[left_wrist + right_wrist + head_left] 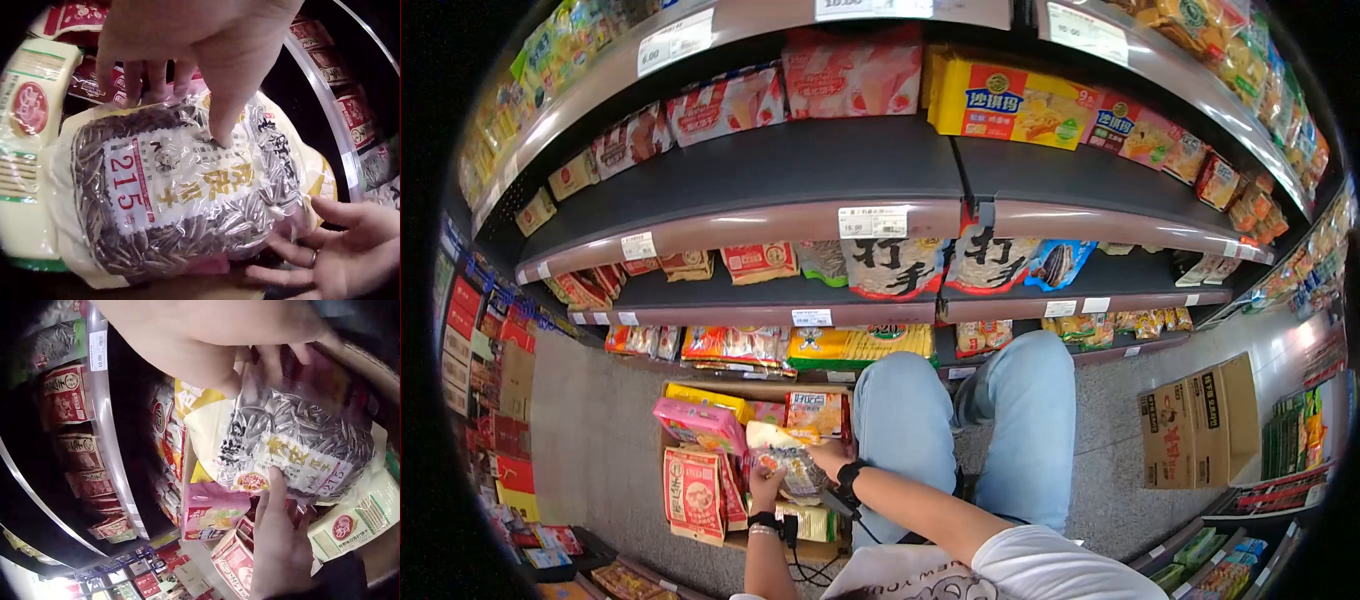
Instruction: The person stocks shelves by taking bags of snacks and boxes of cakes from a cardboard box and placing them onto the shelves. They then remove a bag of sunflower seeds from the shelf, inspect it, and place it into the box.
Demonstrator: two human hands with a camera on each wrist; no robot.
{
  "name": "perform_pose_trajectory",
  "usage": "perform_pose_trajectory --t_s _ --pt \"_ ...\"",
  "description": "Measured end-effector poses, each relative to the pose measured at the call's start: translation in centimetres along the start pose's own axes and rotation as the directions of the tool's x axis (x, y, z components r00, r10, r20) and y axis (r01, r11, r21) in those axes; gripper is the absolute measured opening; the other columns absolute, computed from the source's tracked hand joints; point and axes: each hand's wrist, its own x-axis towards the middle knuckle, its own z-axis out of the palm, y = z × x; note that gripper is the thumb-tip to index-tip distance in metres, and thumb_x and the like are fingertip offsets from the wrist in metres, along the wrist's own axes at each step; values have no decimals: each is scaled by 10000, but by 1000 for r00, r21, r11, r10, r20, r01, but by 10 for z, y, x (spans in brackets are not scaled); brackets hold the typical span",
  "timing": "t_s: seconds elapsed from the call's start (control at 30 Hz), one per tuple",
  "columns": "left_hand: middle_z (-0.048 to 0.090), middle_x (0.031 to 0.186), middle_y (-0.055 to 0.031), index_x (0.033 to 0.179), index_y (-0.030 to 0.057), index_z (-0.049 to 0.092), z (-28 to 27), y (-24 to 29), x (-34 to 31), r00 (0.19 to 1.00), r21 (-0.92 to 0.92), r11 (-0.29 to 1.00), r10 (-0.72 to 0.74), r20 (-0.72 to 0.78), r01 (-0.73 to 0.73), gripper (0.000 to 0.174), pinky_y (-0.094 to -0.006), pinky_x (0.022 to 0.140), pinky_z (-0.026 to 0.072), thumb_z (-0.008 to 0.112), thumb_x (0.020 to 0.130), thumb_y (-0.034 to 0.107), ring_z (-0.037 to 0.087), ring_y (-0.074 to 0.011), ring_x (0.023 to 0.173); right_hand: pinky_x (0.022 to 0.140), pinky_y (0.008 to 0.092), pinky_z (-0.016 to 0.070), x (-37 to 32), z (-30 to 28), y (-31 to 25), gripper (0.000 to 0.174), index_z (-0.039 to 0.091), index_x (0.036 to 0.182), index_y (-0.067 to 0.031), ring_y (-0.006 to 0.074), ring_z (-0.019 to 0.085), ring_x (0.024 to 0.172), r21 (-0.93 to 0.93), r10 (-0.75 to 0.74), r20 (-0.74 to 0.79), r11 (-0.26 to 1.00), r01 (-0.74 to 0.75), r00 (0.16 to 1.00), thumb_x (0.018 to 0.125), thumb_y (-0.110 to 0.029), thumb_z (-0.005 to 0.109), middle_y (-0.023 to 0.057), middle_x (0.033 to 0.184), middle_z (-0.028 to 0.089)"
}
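A clear-windowed bag of sunflower seeds (181,187), marked 215, is held up over a cardboard box (828,549) of packaged snacks. My left hand (764,490) pinches it, thumb on the front and the other fingers behind its edge. At the bag's other end is my right hand (350,250), fingers spread and fairly straight along the edge; a ring shows on one. Below the bag in the box lie a pale cracker pack (344,528), a pink box (700,425), red-and-cream packets (695,492) and a yellow pack (710,400).
Snack shelves (740,170) curve across the front, with pink wafer packs (850,75) and a yellow box (1010,100) on an upper tier. My bent knees (905,400) are right beside the box. An open carton (1200,425) stands on the floor at the right.
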Motion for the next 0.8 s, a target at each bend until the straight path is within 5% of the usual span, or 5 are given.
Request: perform_pose_trajectory --t_s 0.23,0.43,0.53,0.7,0.8 --pt "585 931 -24 968 41 501 -24 30 -30 973 -146 963 219 -73 -227 315 -256 735 462 731 759 -10 551 -118 837 602 342 439 -12 10 -18 367 663 865 29 149 569 634 156 -464 276 886 438 841 835 -336 678 125 673 632" --pt "576 1111 -61 1305 -12 423 -26 138 -55 941 -200 922 309 -136 -332 571 -279 843 461 645 784 -81 570 -164 953 586 269 397 -86 -57 -122 369 679 860 4 77 500 657 343 -567 330 817 464 755 874 -364 658 8 712 599" --pt "598 1026 -54 1248 -4 465 8 225 -98 899 -227 871 432 -72 -437 510 -256 761 476 669 781 -17 580 -139 859 696 215 441 -113 -107 -161 347 672 965 6 44 555 798 530 -620 332 746 403 711 901 -334 643 10 883 654" --pt "597 883 -7 1114 24 530 68 301 -138 850 -352 899 387 357 -261 431 -210 578 452 738 746 108 556 -80 688 801 232 475 -152 -216 -183 322 648 1055 3 80 607 896 665 -683 170 611 429 710 910 -284 633 41 992 669" --pt "627 987 -42 1144 -3 540 118 303 -129 753 -392 892 416 511 -226 422 -256 721 488 725 772 69 605 -122 829 753 234 476 -168 -274 -177 302 650 1053 8 79 595 851 783 -659 1 468 409 752 918 -260 625 36 958 666"
